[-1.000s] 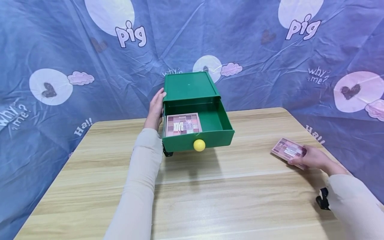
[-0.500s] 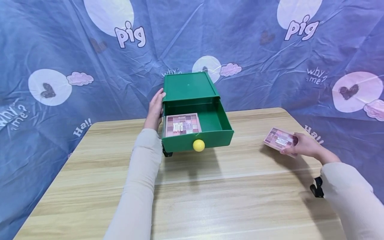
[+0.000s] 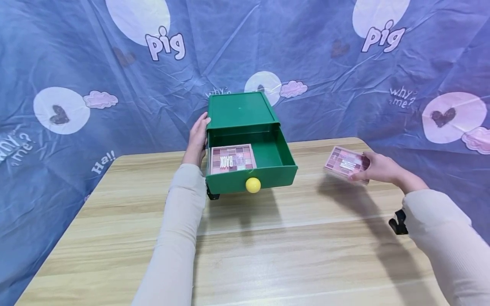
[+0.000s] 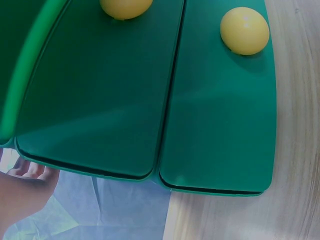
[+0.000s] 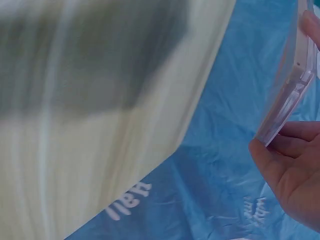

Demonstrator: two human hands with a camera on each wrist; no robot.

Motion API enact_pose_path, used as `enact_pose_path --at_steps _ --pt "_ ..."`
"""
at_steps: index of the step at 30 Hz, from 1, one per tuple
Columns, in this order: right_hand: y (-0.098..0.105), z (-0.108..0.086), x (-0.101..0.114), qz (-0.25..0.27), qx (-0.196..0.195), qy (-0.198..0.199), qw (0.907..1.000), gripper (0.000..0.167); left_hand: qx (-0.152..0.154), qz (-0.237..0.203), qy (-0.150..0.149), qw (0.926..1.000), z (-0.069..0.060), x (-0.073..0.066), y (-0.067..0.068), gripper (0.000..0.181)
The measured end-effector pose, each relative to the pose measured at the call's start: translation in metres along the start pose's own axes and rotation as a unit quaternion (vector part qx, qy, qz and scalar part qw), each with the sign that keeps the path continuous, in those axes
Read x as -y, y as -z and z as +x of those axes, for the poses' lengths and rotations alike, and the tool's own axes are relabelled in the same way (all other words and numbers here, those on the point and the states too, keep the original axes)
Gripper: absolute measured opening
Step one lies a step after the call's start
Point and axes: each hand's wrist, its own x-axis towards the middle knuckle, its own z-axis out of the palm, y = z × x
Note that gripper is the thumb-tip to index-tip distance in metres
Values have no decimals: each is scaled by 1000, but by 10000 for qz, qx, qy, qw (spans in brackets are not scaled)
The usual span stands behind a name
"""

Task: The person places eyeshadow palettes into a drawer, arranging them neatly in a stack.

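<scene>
A green drawer cabinet (image 3: pixel 242 109) stands toward the back of the table, its top drawer (image 3: pixel 226 183) pulled out. Inside that drawer, on the left, lies a pink eyeshadow palette (image 3: pixel 232 159) with printed lettering. My left hand (image 3: pixel 197 140) rests along the cabinet's left side; the left wrist view shows the fingers (image 4: pixel 37 172) against that side. Off to the right, my right hand (image 3: pixel 383 169) holds a second eyeshadow palette (image 3: pixel 342 161) above the table, thumb and fingers at its right end. The right wrist view shows this palette (image 5: pixel 290 90) edge-on.
A yellow round knob (image 3: pixel 253 185) sits on the pulled-out drawer's front. Two lower drawers with a yellow knob (image 4: pixel 245 31) each show in the left wrist view. The wooden table (image 3: pixel 245 263) reaches back to a blue printed cloth (image 3: pixel 325 51).
My right hand has moved up and to the left with its palette, toward the cabinet. The left hand, the cabinet and the palette in the drawer have stayed put.
</scene>
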Motion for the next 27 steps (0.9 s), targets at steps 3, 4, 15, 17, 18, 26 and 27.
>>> enact_pose_path --at_steps 3,4,15,17,18,26,27 --pt "5 5 7 7 35 15 10000 79 4 75 -25 10000 0 -1 1 48" --pt "7 6 9 18 43 20 10000 81 16 68 -26 10000 0 -1 1 48" --pt "25 19 31 50 18 114 9999 72 55 10 -48 10000 0 0 1 47" --pt "29 21 34 58 -16 109 9999 67 82 -40 -81 9999 0 1 1 47" --pt "31 22 36 65 -11 112 9999 67 97 -66 -98 9999 0 1 1 47" --pt "41 24 47 82 17 128 9999 73 101 -7 -72 9999 0 1 1 48" --pt "42 25 49 82 26 125 9999 74 99 10 -72 9999 0 1 1 49"
